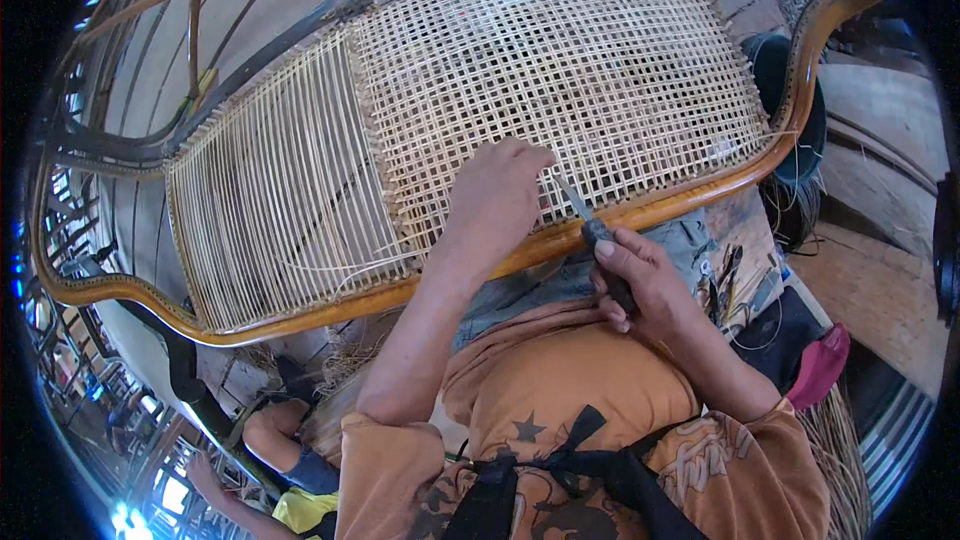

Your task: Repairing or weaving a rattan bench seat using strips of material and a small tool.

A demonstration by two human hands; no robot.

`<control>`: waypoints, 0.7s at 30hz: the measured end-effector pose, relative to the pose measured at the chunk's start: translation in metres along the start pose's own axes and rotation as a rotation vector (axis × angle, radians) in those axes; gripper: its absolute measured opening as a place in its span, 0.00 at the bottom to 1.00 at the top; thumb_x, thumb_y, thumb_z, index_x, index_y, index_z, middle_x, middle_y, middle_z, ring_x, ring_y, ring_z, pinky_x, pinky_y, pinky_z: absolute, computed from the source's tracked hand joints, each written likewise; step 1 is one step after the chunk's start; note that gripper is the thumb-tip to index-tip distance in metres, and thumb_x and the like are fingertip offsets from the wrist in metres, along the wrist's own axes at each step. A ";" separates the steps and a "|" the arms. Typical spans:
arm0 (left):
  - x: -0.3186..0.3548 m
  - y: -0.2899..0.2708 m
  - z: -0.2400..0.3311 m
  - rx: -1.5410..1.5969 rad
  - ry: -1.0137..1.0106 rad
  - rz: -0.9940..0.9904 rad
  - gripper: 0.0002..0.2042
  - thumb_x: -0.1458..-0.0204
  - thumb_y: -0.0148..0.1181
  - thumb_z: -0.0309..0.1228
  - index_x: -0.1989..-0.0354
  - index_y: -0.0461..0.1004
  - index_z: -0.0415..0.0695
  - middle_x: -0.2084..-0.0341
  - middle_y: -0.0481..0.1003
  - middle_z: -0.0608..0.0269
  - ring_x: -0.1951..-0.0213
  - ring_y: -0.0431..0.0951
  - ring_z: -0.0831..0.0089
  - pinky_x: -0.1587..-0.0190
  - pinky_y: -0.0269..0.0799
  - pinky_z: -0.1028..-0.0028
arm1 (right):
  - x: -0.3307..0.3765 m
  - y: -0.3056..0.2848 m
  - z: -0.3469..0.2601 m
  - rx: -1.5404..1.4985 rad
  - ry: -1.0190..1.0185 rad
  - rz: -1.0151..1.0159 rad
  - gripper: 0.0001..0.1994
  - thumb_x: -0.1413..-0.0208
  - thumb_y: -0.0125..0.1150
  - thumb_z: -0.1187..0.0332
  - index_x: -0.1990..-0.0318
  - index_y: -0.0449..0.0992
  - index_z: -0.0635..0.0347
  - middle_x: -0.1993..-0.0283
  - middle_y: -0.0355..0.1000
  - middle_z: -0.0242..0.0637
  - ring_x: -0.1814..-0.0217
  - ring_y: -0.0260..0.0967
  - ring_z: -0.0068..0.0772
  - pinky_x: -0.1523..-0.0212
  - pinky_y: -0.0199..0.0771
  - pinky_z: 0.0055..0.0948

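A long curved wooden frame [690, 198] lies across in front of me, strung with pale rattan strands. Its right part carries a checkered woven cane panel [600, 70]; on the left, strands [270, 190] run in one direction only. My left hand [495, 190] rests on the woven panel near its front edge, fingers curled in; what they pinch is hidden. In my right hand [645, 280] is a narrow-bladed knife [600, 235] with a dark handle. Its tip points up and left at the weave, close to my left fingertips.
Loose strands [350, 268] trail over the left part. Beyond the right edge stands a dark green bucket [805, 130]. Several hand tools [735, 280] lie right of my lap, near a dark red cloth [820, 365]. Another person's knee [275, 430] shows at lower left.
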State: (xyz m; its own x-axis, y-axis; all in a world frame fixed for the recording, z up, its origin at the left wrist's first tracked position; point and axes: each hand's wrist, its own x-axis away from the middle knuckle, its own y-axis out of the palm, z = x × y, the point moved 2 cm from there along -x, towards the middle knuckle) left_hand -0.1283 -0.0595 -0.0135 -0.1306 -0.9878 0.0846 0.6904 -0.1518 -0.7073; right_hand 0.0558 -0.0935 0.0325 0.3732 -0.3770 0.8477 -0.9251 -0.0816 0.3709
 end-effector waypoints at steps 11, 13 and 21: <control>-0.009 0.015 0.009 -0.238 0.063 -0.185 0.11 0.55 0.49 0.22 0.64 0.76 0.47 0.69 0.73 0.61 0.64 0.71 0.61 0.59 0.68 0.65 | 0.000 -0.003 -0.013 -0.095 0.177 0.080 0.10 0.42 0.51 0.62 0.61 0.64 0.58 0.75 0.66 0.32 0.90 0.56 0.21 0.95 0.52 0.18; -0.010 0.015 0.012 -0.259 0.068 -0.193 0.11 0.55 0.49 0.22 0.64 0.75 0.47 0.69 0.73 0.61 0.64 0.72 0.61 0.60 0.68 0.65 | 0.000 -0.003 -0.015 -0.106 0.171 0.074 0.10 0.42 0.51 0.62 0.61 0.64 0.58 0.75 0.66 0.32 0.90 0.57 0.21 0.95 0.52 0.18; -0.009 0.017 0.013 -0.274 0.038 -0.182 0.09 0.53 0.49 0.24 0.66 0.75 0.47 0.70 0.73 0.60 0.63 0.72 0.61 0.61 0.69 0.64 | -0.004 -0.006 -0.017 -0.082 0.178 0.087 0.10 0.42 0.51 0.61 0.66 0.66 0.58 0.77 0.65 0.31 0.90 0.57 0.20 0.95 0.53 0.18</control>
State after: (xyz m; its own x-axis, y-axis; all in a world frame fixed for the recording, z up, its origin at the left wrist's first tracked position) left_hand -0.1067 -0.0533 -0.0173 -0.2647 -0.9425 0.2042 0.4369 -0.3059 -0.8459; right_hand 0.0611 -0.0759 0.0327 0.3055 -0.2095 0.9289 -0.9482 0.0222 0.3168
